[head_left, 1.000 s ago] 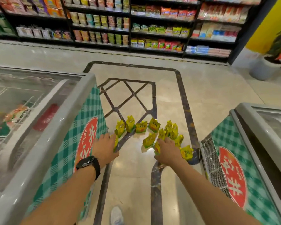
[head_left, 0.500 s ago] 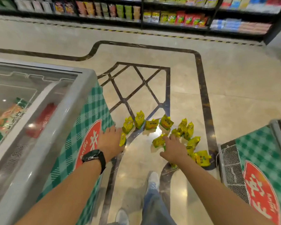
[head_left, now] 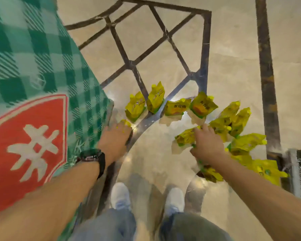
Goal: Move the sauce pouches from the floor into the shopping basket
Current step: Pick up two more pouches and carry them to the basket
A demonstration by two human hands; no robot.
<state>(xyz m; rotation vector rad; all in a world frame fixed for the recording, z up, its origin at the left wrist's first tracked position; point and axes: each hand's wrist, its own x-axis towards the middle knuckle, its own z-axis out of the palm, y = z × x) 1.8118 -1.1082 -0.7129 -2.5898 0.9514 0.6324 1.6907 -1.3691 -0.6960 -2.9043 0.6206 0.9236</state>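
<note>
Left hand [head_left: 114, 138]: we grip a pouch [head_left: 125, 122]; its yellow tip shows past our fingers, close beside the freezer [head_left: 33, 66].
Right hand [head_left: 207, 144]: we hold a second pouch [head_left: 209, 173] under the palm, and our fingertips touch a third pouch [head_left: 183, 138].
Pouches [head_left: 202, 106]: the others sit in an arc on the floor [head_left: 155, 162], beyond our shoes [head_left: 120, 195].
Watch [head_left: 94, 157]: on our left wrist.

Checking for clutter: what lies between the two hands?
Head view: mostly bare glossy floor between left hand and right hand, plus one pouch by the right one.
</note>
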